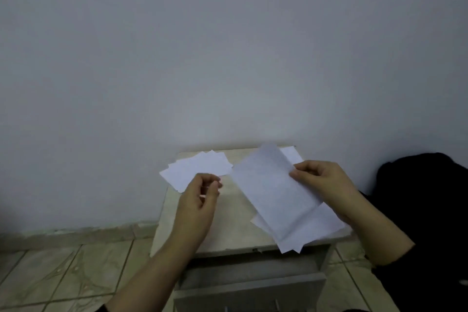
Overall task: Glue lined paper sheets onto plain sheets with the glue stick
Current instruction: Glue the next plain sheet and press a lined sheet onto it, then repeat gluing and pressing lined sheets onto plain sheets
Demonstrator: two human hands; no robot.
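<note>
A long pale sheet with faint lines [266, 190] is held tilted above the right side of the small table [233, 235]. My right hand [326, 185] pinches its right edge between thumb and fingers. Under it lies a loose pile of white sheets [326, 225] that hangs over the table's front edge. A fanned pile of plain white sheets [197, 167] sits at the table's back left. My left hand [200, 200] hovers just in front of that pile with curled fingers. A small white bit shows between them; I cannot tell what it is. No glue stick is plainly visible.
The table stands against a white wall [228, 58]. Below its top, a grey drawer [253, 284] is pulled out toward me. Black fabric [428, 197] fills the right side. Beige floor tiles [63, 273] lie to the left.
</note>
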